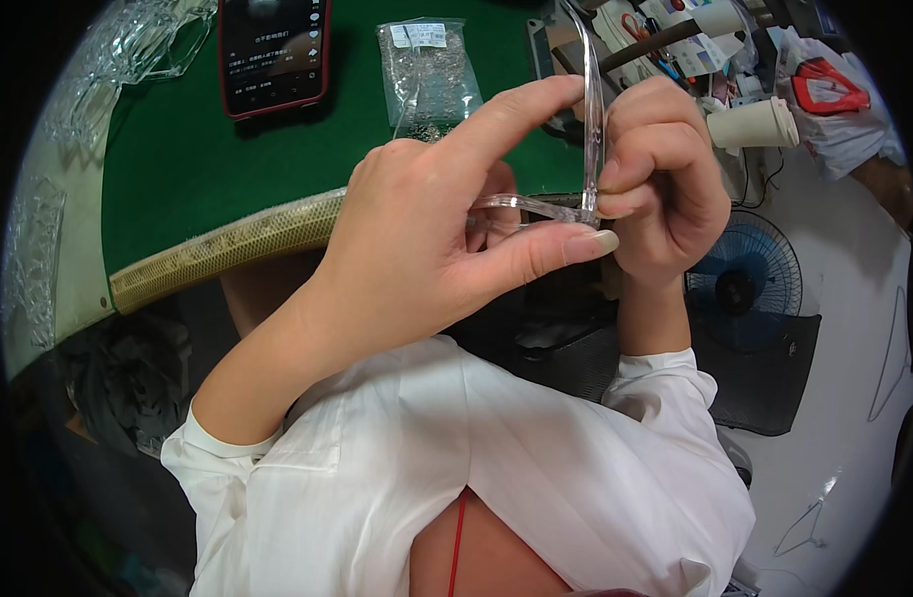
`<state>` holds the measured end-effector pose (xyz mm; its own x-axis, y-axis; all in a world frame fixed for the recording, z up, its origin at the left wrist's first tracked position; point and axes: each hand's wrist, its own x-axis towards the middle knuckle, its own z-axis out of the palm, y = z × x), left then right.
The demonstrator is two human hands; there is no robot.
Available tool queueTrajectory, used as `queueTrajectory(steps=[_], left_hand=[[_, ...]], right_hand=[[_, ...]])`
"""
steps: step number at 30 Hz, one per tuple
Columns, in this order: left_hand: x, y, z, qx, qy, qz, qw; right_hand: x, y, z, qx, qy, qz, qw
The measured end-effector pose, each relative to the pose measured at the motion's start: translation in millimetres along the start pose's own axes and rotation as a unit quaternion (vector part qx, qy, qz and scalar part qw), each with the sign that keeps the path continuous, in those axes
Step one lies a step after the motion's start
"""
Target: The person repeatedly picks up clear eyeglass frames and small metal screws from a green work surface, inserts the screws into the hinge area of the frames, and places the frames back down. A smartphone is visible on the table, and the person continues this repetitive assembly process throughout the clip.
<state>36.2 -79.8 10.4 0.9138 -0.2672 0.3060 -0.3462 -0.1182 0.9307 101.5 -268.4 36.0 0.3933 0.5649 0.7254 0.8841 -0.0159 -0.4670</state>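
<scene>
i have a clear eyeglass frame (593, 129) in both hands, just above the near edge of the green table (178, 164). my left grip (416, 214) is closed around it, the thumb lying along the corner by the hinge and the index fingertip against the raised temple arm. my right grip (667, 174) has its fingers curled, pinching the frame near that same corner. past my hands lie a clear packet of small pieces (431, 80) and a red-edged phone (273, 60); a gold mesh strip (232, 244) runs along the table's near edge, and a blue fan (740, 274) stands at my right.
</scene>
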Motion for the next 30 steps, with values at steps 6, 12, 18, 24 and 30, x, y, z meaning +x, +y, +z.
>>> queueTrajectory(steps=[6,12,18,24,30], left_hand=[[0.6,-1.6,-0.1,0.039,0.009,0.029,0.999],[0.6,-3.8,1.6,0.029,0.012,0.026,0.999],[0.8,-4.4,1.4,0.017,0.004,0.017,1.0],[1.3,-3.1,1.2,-0.027,-0.004,0.005,1.0],[2.9,-2.5,2.4,-0.105,-0.004,-0.003,0.995]], right_hand=[[-4.5,-3.9,7.1,-0.001,0.051,0.032,0.998],[-4.5,-4.4,6.7,-0.006,0.057,0.032,0.998],[-6.9,-4.0,6.5,0.002,0.057,0.036,0.998],[-8.6,-4.0,9.7,0.091,0.069,0.073,0.991],[-7.7,-1.7,11.4,0.093,0.08,0.057,0.991]])
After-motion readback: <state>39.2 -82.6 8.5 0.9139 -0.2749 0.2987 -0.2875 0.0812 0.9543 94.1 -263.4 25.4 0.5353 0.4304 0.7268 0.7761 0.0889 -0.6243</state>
